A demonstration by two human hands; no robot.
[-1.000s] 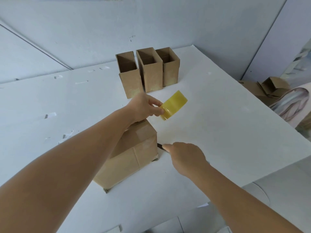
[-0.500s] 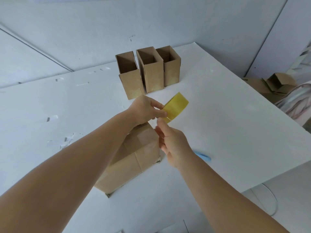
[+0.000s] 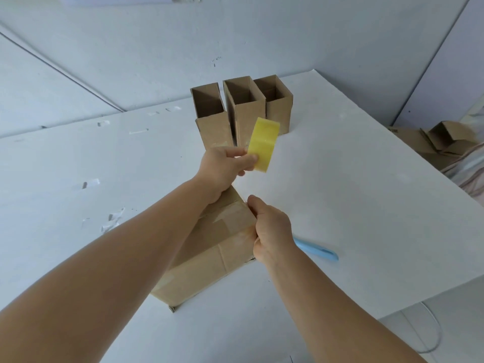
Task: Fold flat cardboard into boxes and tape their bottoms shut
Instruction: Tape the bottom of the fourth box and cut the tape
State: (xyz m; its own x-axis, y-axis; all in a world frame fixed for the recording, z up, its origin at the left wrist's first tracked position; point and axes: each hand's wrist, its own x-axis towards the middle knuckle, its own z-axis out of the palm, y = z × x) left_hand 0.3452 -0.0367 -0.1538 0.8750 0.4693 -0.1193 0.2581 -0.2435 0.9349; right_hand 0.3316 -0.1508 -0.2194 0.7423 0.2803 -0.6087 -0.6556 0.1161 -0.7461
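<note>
Packing workspace, white table (image 3: 340,195), cardboard boxes (image 3: 243,111)

my left forearm covers much of the taped box (image 3: 209,260), and my right hand (image 3: 272,231) hides its near corner and one end of the blue tool (image 3: 318,251), perhaps a cutter. the cardboard pile (image 3: 434,142) runs off the right edge, its shapes too blurred to sort.
</note>
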